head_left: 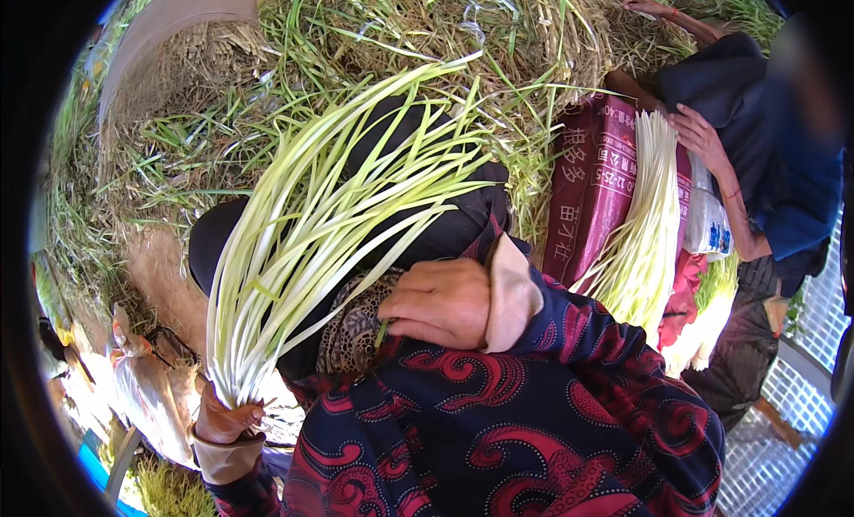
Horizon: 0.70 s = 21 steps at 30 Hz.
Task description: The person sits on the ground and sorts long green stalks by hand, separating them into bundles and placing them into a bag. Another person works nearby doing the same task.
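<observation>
My left hand (pixel 227 416) is closed round the white stem ends of a bunch of blanched chives (pixel 258 295). Their long, pale yellow-green leaves fan up and to the right across my dark-trousered lap. My right hand (pixel 440 302) rests near my waist, fingers curled together, with a short green leaf piece (pixel 381 334) poking out at the fingertips. It lies right of the bunch, apart from it. Beneath its fingers is a patterned brown cloth (pixel 351 330). The palm side of my right hand is hidden.
Loose green leaves and dry straw (pixel 356 28) heap up ahead. On the right, another bundle of pale chives (pixel 654 179) lies over a dark red printed sack (pixel 600 179), beside a co-worker's hand (pixel 700 136). Plastic bags (pixel 147 397) lie at the left.
</observation>
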Each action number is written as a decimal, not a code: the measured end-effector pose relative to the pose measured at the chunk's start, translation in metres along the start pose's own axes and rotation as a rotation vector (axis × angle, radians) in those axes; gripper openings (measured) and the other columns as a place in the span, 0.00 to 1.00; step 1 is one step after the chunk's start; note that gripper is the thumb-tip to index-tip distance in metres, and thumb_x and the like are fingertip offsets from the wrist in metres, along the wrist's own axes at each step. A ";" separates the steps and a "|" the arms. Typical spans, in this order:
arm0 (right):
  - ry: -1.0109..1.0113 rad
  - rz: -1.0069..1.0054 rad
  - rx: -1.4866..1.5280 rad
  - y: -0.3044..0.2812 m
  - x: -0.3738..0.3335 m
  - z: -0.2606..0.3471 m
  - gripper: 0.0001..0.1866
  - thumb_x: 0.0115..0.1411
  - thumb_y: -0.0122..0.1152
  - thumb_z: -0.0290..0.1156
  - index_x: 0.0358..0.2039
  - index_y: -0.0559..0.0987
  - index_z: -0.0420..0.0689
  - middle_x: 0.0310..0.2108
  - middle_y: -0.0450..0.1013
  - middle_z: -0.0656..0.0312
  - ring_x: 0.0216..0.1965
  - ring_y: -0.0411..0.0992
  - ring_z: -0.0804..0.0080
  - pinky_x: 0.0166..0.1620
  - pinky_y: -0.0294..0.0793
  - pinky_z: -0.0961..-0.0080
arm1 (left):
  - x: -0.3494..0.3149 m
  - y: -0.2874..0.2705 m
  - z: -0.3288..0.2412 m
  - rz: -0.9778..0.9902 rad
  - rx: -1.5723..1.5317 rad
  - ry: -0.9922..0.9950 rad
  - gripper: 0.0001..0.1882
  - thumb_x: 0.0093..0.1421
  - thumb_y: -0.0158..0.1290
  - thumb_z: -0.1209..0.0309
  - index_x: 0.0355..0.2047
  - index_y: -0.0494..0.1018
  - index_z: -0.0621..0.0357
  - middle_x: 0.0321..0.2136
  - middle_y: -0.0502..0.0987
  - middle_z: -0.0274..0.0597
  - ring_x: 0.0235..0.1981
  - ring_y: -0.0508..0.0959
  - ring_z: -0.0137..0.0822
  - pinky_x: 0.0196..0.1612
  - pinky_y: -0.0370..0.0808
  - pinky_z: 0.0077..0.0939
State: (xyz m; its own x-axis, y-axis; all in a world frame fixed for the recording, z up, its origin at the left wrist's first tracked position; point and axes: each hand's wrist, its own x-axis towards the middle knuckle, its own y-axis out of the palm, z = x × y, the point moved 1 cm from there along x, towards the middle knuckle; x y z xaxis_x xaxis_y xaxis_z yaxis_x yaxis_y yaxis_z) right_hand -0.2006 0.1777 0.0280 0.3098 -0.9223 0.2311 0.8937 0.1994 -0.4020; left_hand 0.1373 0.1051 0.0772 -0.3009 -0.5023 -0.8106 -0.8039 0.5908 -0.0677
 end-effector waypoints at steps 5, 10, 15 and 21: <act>0.174 0.279 0.745 0.030 0.028 0.001 0.29 0.46 0.60 0.39 0.46 0.62 0.39 0.39 0.66 0.54 0.38 0.66 0.67 0.38 0.67 0.75 | -0.013 0.023 -0.019 -0.234 0.229 0.423 0.26 0.37 0.64 0.65 0.35 0.68 0.64 0.23 0.73 0.36 0.25 0.72 0.28 0.29 0.68 0.19; -0.086 0.214 1.353 0.010 0.058 0.019 0.41 0.41 0.64 0.39 0.53 0.55 0.41 0.50 0.57 0.52 0.50 0.57 0.65 0.49 0.59 0.68 | -0.028 0.048 -0.105 0.088 1.018 0.524 0.17 0.38 0.57 0.75 0.32 0.70 0.63 0.25 0.74 0.42 0.26 0.74 0.36 0.28 0.69 0.23; -0.321 -0.088 1.673 -0.030 0.038 -0.006 0.37 0.43 0.62 0.37 0.53 0.56 0.47 0.53 0.54 0.54 0.54 0.52 0.58 0.53 0.54 0.55 | -0.018 0.062 -0.114 -0.113 1.245 0.869 0.13 0.32 0.55 0.74 0.23 0.70 0.59 0.13 0.67 0.43 0.15 0.67 0.44 0.18 0.61 0.33; 0.075 -0.827 1.664 -0.059 -0.044 -0.077 0.12 0.56 0.45 0.39 0.34 0.66 0.44 0.31 0.66 0.58 0.37 0.65 0.63 0.44 0.64 0.66 | 0.024 -0.004 -0.045 -0.177 1.315 0.686 0.05 0.35 0.50 0.77 0.16 0.66 0.59 0.13 0.66 0.46 0.18 0.66 0.48 0.22 0.60 0.38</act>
State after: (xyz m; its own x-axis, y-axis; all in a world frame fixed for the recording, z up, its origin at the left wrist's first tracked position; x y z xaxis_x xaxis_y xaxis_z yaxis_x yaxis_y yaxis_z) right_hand -0.2918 0.1809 -0.0263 -0.2878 -0.9438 -0.1627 0.1650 -0.2162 0.9623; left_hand 0.1098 0.0622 0.0844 -0.7276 -0.5973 -0.3372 0.0580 0.4363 -0.8979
